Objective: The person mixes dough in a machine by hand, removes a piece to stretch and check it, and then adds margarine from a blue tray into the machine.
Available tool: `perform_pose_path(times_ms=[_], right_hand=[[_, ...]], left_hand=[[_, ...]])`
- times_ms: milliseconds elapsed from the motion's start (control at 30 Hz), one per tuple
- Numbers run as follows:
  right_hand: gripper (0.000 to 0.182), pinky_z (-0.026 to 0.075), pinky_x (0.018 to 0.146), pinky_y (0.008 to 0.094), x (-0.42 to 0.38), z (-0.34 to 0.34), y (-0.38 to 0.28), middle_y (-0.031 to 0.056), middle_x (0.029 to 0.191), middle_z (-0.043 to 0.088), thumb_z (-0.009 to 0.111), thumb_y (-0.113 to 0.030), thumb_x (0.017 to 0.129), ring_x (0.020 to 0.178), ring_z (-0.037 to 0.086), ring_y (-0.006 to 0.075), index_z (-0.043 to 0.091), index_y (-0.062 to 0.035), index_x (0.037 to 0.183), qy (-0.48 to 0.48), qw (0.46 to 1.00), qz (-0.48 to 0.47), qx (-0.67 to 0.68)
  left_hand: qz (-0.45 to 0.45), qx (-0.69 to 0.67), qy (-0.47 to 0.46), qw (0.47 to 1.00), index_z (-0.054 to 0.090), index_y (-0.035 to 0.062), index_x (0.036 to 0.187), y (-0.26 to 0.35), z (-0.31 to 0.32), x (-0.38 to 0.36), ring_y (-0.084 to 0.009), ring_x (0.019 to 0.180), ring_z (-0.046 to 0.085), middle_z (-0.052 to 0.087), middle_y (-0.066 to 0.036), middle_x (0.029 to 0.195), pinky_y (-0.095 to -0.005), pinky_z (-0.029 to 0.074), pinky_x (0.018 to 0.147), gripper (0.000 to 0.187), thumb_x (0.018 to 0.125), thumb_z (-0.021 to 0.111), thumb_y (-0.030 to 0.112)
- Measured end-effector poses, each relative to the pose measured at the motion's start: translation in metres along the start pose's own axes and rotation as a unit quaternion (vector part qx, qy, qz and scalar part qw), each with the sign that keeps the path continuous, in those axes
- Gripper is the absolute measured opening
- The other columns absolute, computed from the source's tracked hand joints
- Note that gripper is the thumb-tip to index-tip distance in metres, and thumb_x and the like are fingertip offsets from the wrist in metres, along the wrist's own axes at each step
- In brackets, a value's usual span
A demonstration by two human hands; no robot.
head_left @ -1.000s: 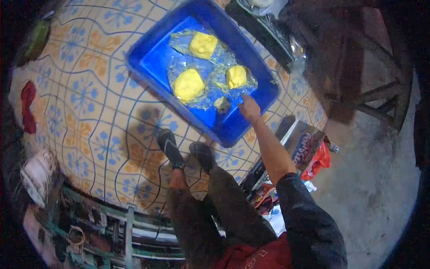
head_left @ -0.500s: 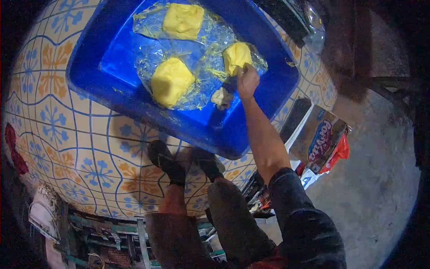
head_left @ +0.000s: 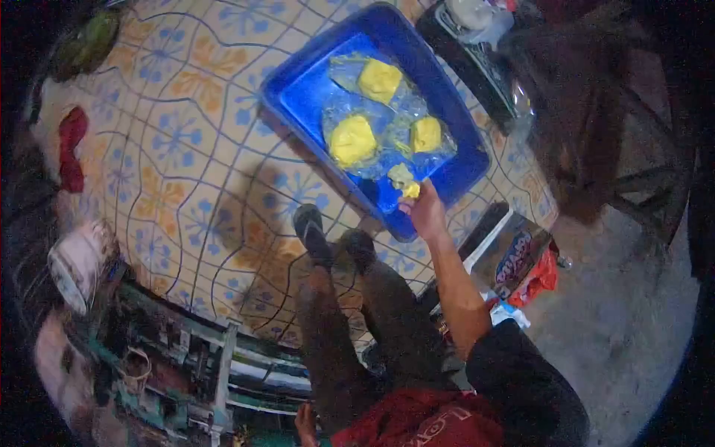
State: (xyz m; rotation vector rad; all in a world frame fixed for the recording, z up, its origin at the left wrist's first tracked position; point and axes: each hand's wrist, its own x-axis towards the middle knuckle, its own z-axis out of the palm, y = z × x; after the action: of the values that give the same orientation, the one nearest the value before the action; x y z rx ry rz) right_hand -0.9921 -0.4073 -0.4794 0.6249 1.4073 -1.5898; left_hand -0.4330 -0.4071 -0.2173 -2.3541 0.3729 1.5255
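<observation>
My right hand (head_left: pixel 426 212) is over the near corner of a blue plastic tub (head_left: pixel 456 186), its fingers closed on a small yellow lump (head_left: pixel 410 191). Right beside that lump lies a paler, crumpled lump (head_left: pixel 399 174) on the tub floor. Three larger yellow butter-like blocks rest on clear plastic sheets: a square block (head_left: pixel 380 80) at the far side, a rounded block (head_left: pixel 352 140) to the left, and a smaller block (head_left: pixel 427 134) nearest my right hand. My left hand (head_left: pixel 305 425) hangs low beside my leg, small and dim, away from the tub.
The tub stands on a patterned tile floor (head_left: pixel 179 134). A cardboard box (head_left: pixel 514 257) with a red wrapper (head_left: pixel 538 279) is to the right. A black case-like object (head_left: pixel 469 67) stands behind the tub. A red cloth (head_left: pixel 72 149) and a white bucket (head_left: pixel 74 268) are at the left.
My right hand has left the smaller yellow block, drawn back toward me, and now holds a small yellow lump. The view has pulled back, and my left hand has come into sight.
</observation>
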Motion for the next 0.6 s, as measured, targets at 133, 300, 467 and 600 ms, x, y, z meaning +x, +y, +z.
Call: perform_pose_path(times_ms=[133, 300, 467, 600], right_hand=[[0.040, 0.047, 0.062, 0.0313, -0.103, 0.085, -0.030, 0.0059, 0.095, 0.058, 0.049, -0.043, 0.093, 0.070, 0.058, 0.0186, 0.052, -0.0066, 0.110, -0.094, 0.988, 0.031, -0.120], [0.010, 0.045, 0.054, 0.0261, -0.213, 0.168, -0.055, 0.0033, 0.076, 0.058, 0.060, -0.016, 0.086, 0.064, 0.057, 0.0140, 0.057, -0.0066, 0.087, -0.266, 0.877, 0.048, -0.397], [0.023, 0.044, 0.058, 0.0244, -0.299, 0.214, -0.021, -0.0001, 0.077, 0.059, 0.060, -0.032, 0.086, 0.065, 0.057, 0.0109, 0.062, -0.0096, 0.094, -0.370, 0.716, -0.043, -0.591], [0.029, 0.047, 0.054, 0.0243, -0.381, 0.241, 0.056, 0.0031, 0.081, 0.062, 0.056, -0.036, 0.090, 0.068, 0.062, 0.0134, 0.060, -0.0075, 0.095, -0.450, 0.667, -0.017, -0.594]], left_hand=[[0.029, -0.139, -0.042, 0.989, 0.053, 0.0027, 0.119, -0.087, 0.008, -0.028, -0.0202, 0.091, 0.062, 0.062, -0.010, 0.102, -0.0338, 0.049, 0.073, 0.038, 0.091, 0.055, 0.028], [0.055, -0.197, -0.043, 0.978, 0.054, 0.0045, 0.119, -0.169, 0.047, -0.096, -0.0182, 0.087, 0.062, 0.063, -0.008, 0.101, -0.0339, 0.051, 0.069, 0.042, 0.089, 0.058, 0.034], [0.177, -0.194, 0.005, 0.965, 0.060, 0.0026, 0.110, -0.308, 0.111, -0.101, -0.0199, 0.075, 0.060, 0.063, -0.009, 0.094, -0.0363, 0.050, 0.076, 0.042, 0.088, 0.057, 0.039], [0.132, -0.389, 0.062, 0.910, 0.060, 0.0010, 0.108, -0.373, 0.146, -0.127, -0.0221, 0.078, 0.061, 0.064, -0.009, 0.089, -0.0362, 0.047, 0.078, 0.049, 0.089, 0.052, 0.046]])
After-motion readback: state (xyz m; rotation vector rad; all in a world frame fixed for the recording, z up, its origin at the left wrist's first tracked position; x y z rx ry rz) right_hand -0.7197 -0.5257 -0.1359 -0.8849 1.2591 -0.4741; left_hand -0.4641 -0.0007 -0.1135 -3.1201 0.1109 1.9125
